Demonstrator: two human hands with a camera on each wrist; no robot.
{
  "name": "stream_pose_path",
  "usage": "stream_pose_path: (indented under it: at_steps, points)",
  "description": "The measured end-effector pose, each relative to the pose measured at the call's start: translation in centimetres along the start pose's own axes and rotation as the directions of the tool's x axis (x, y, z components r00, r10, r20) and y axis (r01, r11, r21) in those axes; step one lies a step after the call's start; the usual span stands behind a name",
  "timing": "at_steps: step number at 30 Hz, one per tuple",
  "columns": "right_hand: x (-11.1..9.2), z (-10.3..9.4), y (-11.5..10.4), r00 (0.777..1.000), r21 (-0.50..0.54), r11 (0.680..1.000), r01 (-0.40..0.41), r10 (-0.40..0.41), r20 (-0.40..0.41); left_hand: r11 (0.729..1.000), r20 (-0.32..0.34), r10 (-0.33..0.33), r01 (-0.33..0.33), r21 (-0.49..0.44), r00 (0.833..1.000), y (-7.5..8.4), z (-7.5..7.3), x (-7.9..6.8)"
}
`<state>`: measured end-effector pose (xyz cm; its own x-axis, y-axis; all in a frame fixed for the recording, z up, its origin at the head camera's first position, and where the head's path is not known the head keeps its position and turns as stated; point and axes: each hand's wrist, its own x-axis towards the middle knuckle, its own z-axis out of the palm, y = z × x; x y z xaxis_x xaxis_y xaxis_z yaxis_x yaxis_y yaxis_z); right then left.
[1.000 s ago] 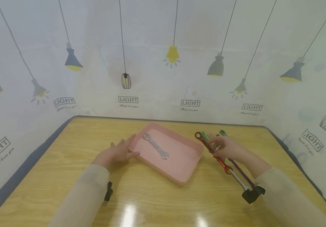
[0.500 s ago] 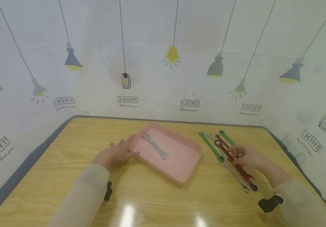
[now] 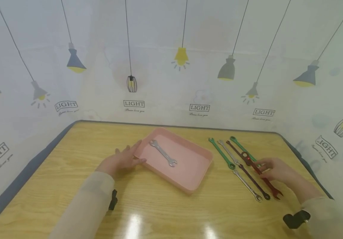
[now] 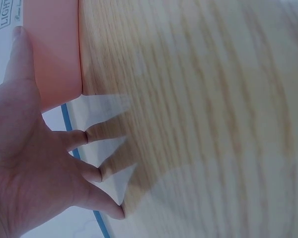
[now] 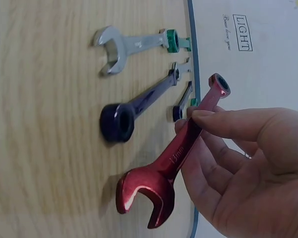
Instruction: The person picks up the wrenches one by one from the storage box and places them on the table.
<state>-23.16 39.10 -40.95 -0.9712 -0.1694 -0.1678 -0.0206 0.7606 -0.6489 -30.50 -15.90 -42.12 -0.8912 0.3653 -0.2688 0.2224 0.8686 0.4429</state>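
Between thumb and fingers, my right hand pinches a red combination wrench marked 13mm. In the right wrist view its open end points toward the camera and its ring end away. My left hand has its fingers spread and touches the left corner of a pink tray. A silver double open-end wrench lies in that tray. Close to my right hand on the table are a purple wrench, silver wrenches and green wrenches.
The wooden table ends at a dark back edge. Behind it rises a pale curtain printed with hanging lamps. A dark red wrench lies in the back part of the wrench group.
My right hand has carried the red wrench rightward and nearer, from beside the tray to the right side of the other wrenches. The left hand and tray stay nearly still.
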Motion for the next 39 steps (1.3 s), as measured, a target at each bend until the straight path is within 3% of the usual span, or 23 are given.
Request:
stream_pose_path:
  at_steps: [8, 17, 25, 31, 39]
  points:
    - [-0.9, -0.2, 1.5, 0.999, 0.049, 0.998, -0.04, 0.039, 0.017, 1.0, -0.001, -0.002, 0.002, -0.009, 1.0, -0.2, 0.0, 0.0]
    - [-1.9, -0.4, 2.9, 0.998, 0.007, 0.999, -0.051, 0.051, 0.048, 1.0, 0.005, 0.013, -0.013, -0.007, 1.0, -0.2, 0.0, 0.2]
    - [-2.7, -0.5, 3.3, 0.995, 0.04, 0.997, -0.06, 0.056, 0.081, 1.0, 0.008, 0.022, -0.021, -0.015, 1.0, -0.2, 0.0, 0.1]
    - [-2.5, -0.2, 3.4, 0.996, 0.054, 0.998, -0.017, 0.013, 0.087, 1.0, -0.003, 0.023, -0.023, 0.006, 1.0, -0.4, 0.1, 0.2]
    - [-2.6, 0.2, 2.9, 0.998, 0.01, 1.0, -0.009, 0.009, 0.061, 1.0, 0.0, 0.022, -0.022, 0.015, 1.0, -0.4, 0.1, 0.3]
